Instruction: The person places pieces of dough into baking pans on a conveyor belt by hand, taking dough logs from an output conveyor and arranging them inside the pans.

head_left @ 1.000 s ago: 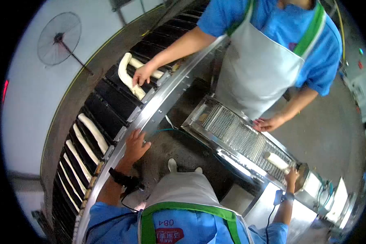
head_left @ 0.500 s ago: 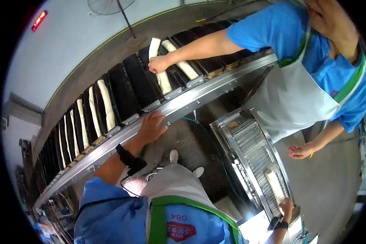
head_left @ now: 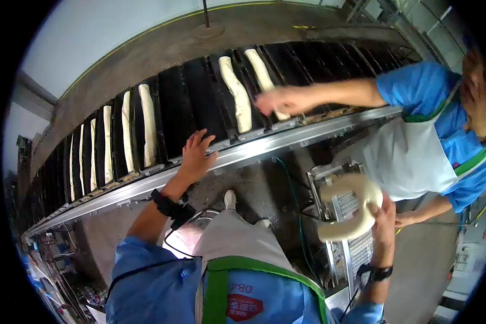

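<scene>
My right hand (head_left: 384, 218) grips a thick pale dough roll (head_left: 346, 232), which hangs in the air bent into a C shape above a metal mesh belt (head_left: 364, 254). With fingers spread, my left hand (head_left: 196, 155) rests at the near edge of the black tray conveyor (head_left: 181, 108) and holds nothing. Left of it, a straight dough roll (head_left: 147, 127) lies in a tray, with several more in line beyond. Two rolls lie to the right: a wavy dough roll (head_left: 235, 94) and another dough roll (head_left: 260, 70) beside a co-worker's blurred hand (head_left: 281, 101).
A co-worker in a blue shirt and pale apron (head_left: 402, 156) stands at the right, one arm reaching over the conveyor. The conveyor's metal side rail (head_left: 264, 144) runs across in front of me. A stand base (head_left: 208, 31) is on the floor behind.
My right hand has lifted the dough roll off the mesh belt, and it now bends. The co-worker's hand has let go of the wavy roll and moved right. My view has shifted.
</scene>
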A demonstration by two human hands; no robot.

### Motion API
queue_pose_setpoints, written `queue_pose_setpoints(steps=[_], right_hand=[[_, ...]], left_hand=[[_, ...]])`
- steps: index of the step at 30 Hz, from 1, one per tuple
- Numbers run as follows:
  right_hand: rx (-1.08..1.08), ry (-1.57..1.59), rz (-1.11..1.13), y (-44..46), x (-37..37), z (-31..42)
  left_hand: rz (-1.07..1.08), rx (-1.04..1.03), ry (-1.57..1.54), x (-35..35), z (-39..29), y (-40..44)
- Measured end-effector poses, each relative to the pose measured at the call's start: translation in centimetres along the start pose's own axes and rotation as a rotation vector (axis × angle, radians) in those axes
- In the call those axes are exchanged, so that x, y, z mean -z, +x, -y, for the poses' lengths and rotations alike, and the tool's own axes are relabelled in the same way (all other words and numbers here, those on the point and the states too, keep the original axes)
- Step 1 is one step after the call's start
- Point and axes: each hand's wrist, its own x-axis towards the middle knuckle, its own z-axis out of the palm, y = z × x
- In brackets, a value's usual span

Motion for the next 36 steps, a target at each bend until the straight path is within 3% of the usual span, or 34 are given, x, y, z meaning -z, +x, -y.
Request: queue_pose_setpoints(steps=[5,7,9,11,12,16,19,23,25,29,31,33,36], right_hand=[[0.189,0.211,0.229,9.6,-10.2,6.6],[0.122,0.166,0.444,15.2,-16.2,7.6],[0.093,0.129,0.631,20.3,-20.2,5.5],[-0.016,-0.103,0.770,23.9,-22.9,3.2],[-0.008,-0.160,0.757,24.6,-23.2,1.7],[-0.179,-0.125,0.817,25.6,-19.2,-1.2],[-0.216,-0.104,0.733,25.5,-12.7,-3.7],[-0.351,-0.042,0.592,23.9,-4.2,-5.6],[-0.397,-0.022,0.507,22.4,0.6,-6.2],[-0.423,-0.043,0.372,19.7,9.4,-6.6],[-0.408,-0.071,0.263,18.4,13.2,-6.7],[-0.419,-0.068,0.215,17.7,16.1,-6.4],[-0.431,-0.055,0.135,17.2,19.2,-6.5]], left_hand=[[-0.146,0.088,-0.016,0.7,3.8,-1.2],[-0.211,0.155,-0.102,0.9,6.7,-0.7],[-0.183,0.257,-0.101,1.4,6.7,-0.4],[-0.228,0.299,-0.089,0.9,7.6,-0.1],[-0.220,0.314,-0.085,0.7,7.5,0.2],[-0.139,0.224,0.009,-0.1,5.2,2.3],[-0.160,0.094,0.115,-2.1,4.2,5.8],[-0.178,0.089,0.435,-4.6,5.2,11.6],[0.211,0.228,0.666,-4.8,4.0,13.4],[0.049,0.179,0.568,-6.4,3.6,10.8],[0.146,0.244,0.494,-6.1,3.4,10.4],[0.367,0.044,0.591,-7.0,4.9,10.5],[0.365,-0.053,0.601,-6.4,5.2,11.9]])
